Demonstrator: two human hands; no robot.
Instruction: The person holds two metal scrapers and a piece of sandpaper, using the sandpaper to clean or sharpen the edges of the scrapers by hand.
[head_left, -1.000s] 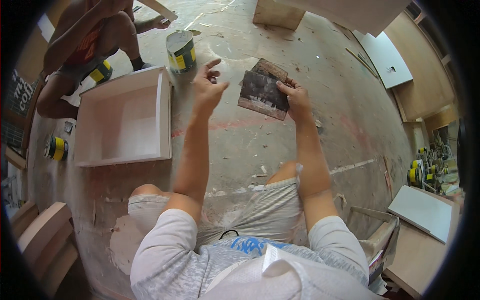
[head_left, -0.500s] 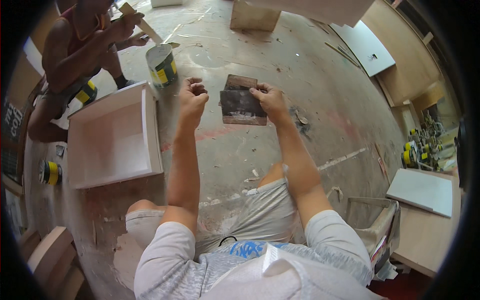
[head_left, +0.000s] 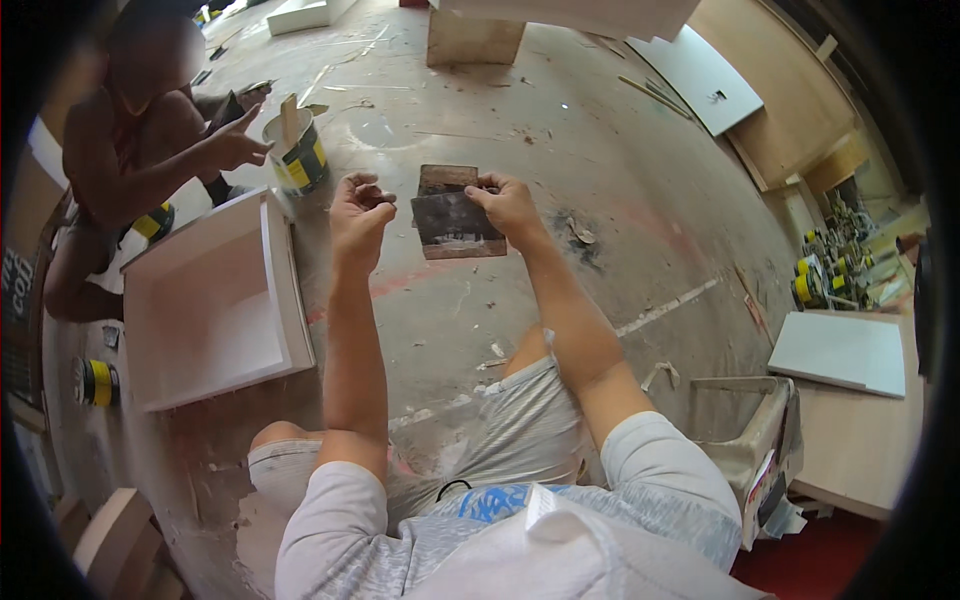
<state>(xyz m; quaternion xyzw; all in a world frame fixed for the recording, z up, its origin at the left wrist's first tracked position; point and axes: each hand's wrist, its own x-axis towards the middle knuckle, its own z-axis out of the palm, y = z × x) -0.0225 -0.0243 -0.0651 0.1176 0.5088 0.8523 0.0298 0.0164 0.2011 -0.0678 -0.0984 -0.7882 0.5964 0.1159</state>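
Observation:
My right hand [head_left: 508,208] grips two flat, dark, rectangular putty scrapers [head_left: 458,222] by their right side, thumb on top. One overlaps the other; brown bands run along their outer edges, and a pale smear marks the lower one. To their left my left hand [head_left: 358,222] is raised with its fingers curled in, apart from the scrapers. Whether anything sits in those fingers is hidden. Both hands are held up over the floor in front of my knees.
A white open drawer box [head_left: 215,310] lies at left. Behind it a person [head_left: 130,160] crouches by a putty bucket [head_left: 297,150] with a stick in it. A grey plastic stool or crate [head_left: 745,435] stands by my right side, near a white panel [head_left: 840,352] and paint cans [head_left: 808,288].
The view has shifted, so my hands and scrapers appear a little further left. The person's wooden stick has left their hands; a stick now stands in the bucket, and that person's hand is extended beside it.

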